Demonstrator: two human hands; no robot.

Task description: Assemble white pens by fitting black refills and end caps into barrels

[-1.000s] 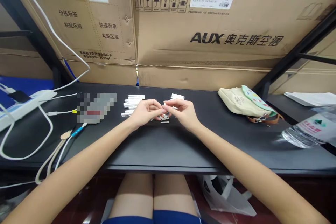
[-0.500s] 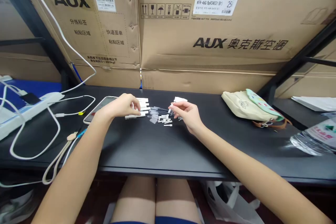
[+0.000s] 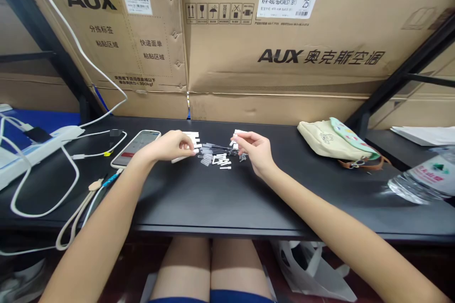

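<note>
My left hand (image 3: 172, 146) is closed, its fingertips pinching a slim white tube (image 3: 197, 146) at the left pile of white tubes (image 3: 191, 136). Part of that pile is hidden under the hand. My right hand (image 3: 256, 149) pinches a small white piece (image 3: 232, 142) between thumb and fingers; its exact shape is too small to tell. Behind those fingers lies a second group of white pieces (image 3: 239, 131). Between the hands are thin dark-and-clear rods (image 3: 220, 148), small clear parts (image 3: 206, 158) and several short white parts (image 3: 224, 167).
To the left are a phone (image 3: 137, 147), a white power strip (image 3: 39, 151) and loose cables. A cream pouch (image 3: 320, 139) and a water bottle (image 3: 423, 177) lie on the right of the black table (image 3: 220, 203). Large cardboard boxes (image 3: 249, 71) stand behind.
My hands were together in the middle, then parted. The left hand went left to the white tubes and closed on one; the right stayed near the middle with its small white piece.
</note>
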